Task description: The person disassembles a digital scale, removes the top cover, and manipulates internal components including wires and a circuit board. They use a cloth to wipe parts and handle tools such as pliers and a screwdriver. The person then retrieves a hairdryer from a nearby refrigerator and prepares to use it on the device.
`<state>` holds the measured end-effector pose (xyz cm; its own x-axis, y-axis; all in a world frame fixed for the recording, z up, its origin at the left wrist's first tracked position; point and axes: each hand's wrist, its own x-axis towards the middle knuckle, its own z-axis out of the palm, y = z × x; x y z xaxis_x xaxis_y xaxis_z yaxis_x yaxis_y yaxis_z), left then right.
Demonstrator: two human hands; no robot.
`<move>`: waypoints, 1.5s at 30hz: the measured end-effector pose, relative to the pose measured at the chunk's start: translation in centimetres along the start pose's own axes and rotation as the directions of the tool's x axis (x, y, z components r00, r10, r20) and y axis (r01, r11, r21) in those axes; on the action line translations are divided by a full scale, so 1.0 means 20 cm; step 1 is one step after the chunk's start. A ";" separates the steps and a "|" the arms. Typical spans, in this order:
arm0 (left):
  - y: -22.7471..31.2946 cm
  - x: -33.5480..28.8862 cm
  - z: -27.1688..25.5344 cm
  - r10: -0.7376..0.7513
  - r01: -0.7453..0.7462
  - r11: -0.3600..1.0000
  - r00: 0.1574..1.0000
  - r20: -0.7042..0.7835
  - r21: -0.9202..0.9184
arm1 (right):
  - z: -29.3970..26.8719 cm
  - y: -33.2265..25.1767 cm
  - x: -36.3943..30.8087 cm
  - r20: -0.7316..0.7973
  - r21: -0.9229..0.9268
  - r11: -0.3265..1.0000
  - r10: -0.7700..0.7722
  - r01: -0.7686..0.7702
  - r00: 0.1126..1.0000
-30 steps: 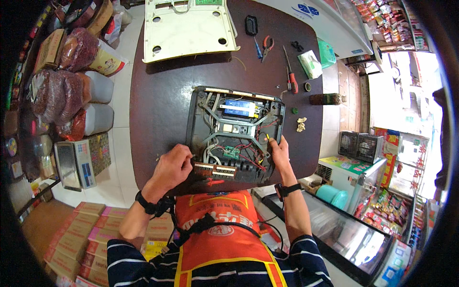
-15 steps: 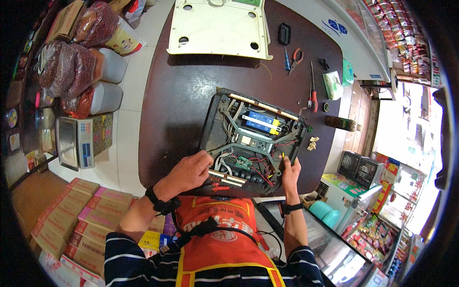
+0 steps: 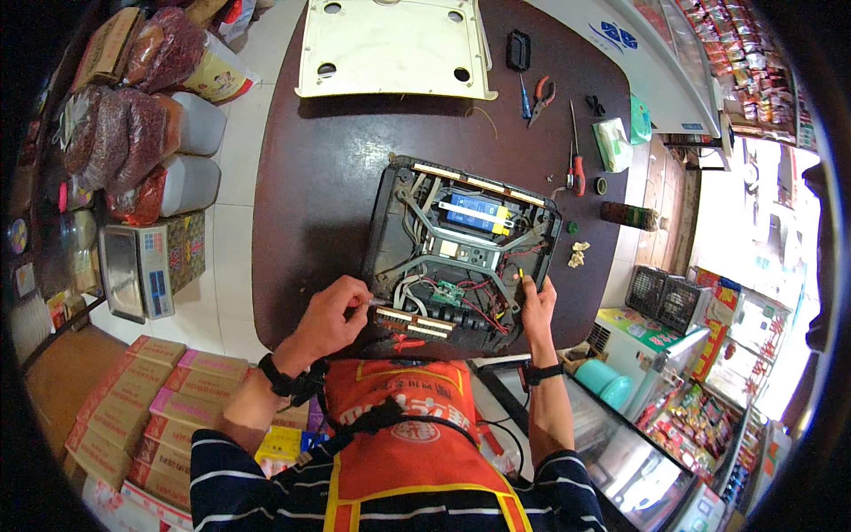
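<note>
An opened black device base (image 3: 383, 239) lies on the dark table in front of me. Inside it sit a grey metal frame (image 3: 408, 213), a blue and yellow battery (image 3: 474, 213), a small green circuit board (image 3: 446, 290) and loose red and white wires. At the base's near left corner my left hand (image 3: 332, 317) is closed in a pinch; what its fingertips hold is too small to make out. My right hand (image 3: 537, 309) grips the near right edge of the base, thumb on top. Red-handled pliers (image 3: 408, 341) lie partly under the near edge.
A cream cover panel (image 3: 390, 53) lies at the far side. Towards the right are a blue screwdriver (image 3: 526, 97), red pliers (image 3: 542, 99), a red-handled screwdriver (image 3: 579, 176), a tissue pack (image 3: 612, 144) and a dark bottle (image 3: 631, 215). Cartons (image 3: 124, 403) stand on the left.
My left hand has moved left, off the metal frame to the outer edge of the base, still pinched. The right hand keeps its grip. The whole view has shifted slightly.
</note>
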<state>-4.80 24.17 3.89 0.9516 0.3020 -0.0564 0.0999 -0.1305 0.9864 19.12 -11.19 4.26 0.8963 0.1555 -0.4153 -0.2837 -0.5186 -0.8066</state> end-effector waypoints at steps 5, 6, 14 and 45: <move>-0.01 -0.04 0.05 -0.054 0.052 0.991 0.998 0.013 0.123 | 0.01 -0.02 0.03 0.039 0.086 0.996 0.007 -0.010 0.999; 0.01 -0.04 0.05 0.025 -0.035 0.975 0.998 0.050 0.220 | 0.00 -0.03 0.03 0.016 0.020 1.000 0.001 -0.001 1.000; 0.14 -0.06 0.04 0.195 -0.180 0.898 0.981 0.005 0.402 | 0.00 -0.06 0.01 0.051 0.041 0.999 -0.015 0.013 0.999; 0.17 0.03 -0.04 0.147 -0.160 0.922 0.987 0.064 0.353 | 0.03 0.05 0.12 -0.003 -0.025 0.998 -0.054 0.054 0.999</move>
<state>-4.08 24.79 7.27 0.9727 0.2180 0.0795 0.0420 -0.5023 0.8637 20.84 -10.93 2.18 0.9111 0.1810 -0.3702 -0.2265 -0.5306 -0.8168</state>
